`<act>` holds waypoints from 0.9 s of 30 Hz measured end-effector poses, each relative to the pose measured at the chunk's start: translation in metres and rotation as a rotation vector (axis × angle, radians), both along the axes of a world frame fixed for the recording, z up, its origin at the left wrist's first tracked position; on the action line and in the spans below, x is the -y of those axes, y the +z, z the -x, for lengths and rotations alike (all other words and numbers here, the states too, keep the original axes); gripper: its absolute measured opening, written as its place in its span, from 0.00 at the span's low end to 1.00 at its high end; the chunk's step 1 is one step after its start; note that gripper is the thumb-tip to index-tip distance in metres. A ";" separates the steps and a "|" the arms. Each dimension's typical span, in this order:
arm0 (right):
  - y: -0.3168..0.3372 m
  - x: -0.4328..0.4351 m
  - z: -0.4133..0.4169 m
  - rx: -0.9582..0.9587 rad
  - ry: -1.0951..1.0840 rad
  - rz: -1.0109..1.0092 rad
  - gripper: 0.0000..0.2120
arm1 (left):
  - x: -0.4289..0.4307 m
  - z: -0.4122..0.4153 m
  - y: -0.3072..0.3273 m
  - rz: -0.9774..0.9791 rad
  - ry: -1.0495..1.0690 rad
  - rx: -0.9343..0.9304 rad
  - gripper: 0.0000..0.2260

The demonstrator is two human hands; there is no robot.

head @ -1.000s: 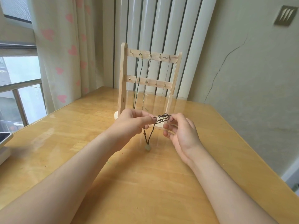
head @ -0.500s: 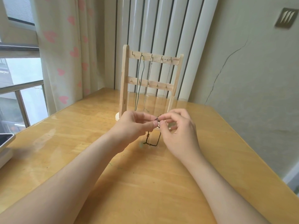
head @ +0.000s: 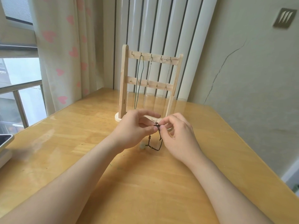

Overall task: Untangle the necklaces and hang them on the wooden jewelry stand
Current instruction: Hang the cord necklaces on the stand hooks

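A wooden table (head: 64, 151) fills the view, with a heart-printed curtain (head: 61, 50) to the left of the wooden jewelry stand (head: 123, 78) and white vertical ribs (head: 161, 29) behind it. The stand is set upright at the far side of the table, and three pieces are already hung from its top bar: a green cord (head: 140, 78), a silver chain (head: 148, 81) and a fine chain (head: 167, 81). Just in front of the stand's base the left hand (head: 134, 130) and right hand (head: 178, 135) are brought together. A dark cord necklace (head: 159, 138) is held between them: its knot (head: 157, 126) is pinched by thumb and forefinger on each side, the other right fingers being loosely curled and the other left fingers reaching toward the stand. The rest of the cord is let hang in a loop down to the table, where a pale pendant (head: 142, 146), too blurred to make out, appears to rest. The untangling is judged unfinished. If the two pinches are drawn straight apart, the knot could be tightened rather than loosened. If the hands are pushed forward, the stand's base could be knocked and the hung chains shaken from their hooks. If the cord is jerked upward, the pendant could be dragged across the table or snagged in the loop.
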State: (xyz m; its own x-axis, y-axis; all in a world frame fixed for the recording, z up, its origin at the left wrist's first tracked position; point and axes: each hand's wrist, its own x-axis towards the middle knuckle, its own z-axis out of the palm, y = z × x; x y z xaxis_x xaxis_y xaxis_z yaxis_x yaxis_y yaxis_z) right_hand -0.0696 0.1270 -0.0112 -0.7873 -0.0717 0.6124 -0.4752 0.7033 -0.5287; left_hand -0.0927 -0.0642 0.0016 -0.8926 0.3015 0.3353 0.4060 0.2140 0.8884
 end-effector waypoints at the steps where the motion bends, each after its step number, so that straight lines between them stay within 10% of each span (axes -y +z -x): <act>1: 0.001 0.000 -0.001 0.001 -0.008 0.005 0.03 | -0.001 0.000 -0.001 0.030 0.000 -0.029 0.12; 27: 0.007 0.003 -0.007 -0.076 0.027 0.116 0.06 | -0.005 -0.001 -0.002 0.030 0.060 -0.114 0.04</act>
State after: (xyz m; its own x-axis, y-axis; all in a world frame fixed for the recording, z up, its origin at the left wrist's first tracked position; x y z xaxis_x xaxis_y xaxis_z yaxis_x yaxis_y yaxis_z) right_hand -0.0624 0.1241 -0.0040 -0.7373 -0.0171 0.6754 -0.5346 0.6260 -0.5678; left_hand -0.0921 -0.0595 -0.0004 -0.8661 0.2604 0.4267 0.4893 0.2670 0.8302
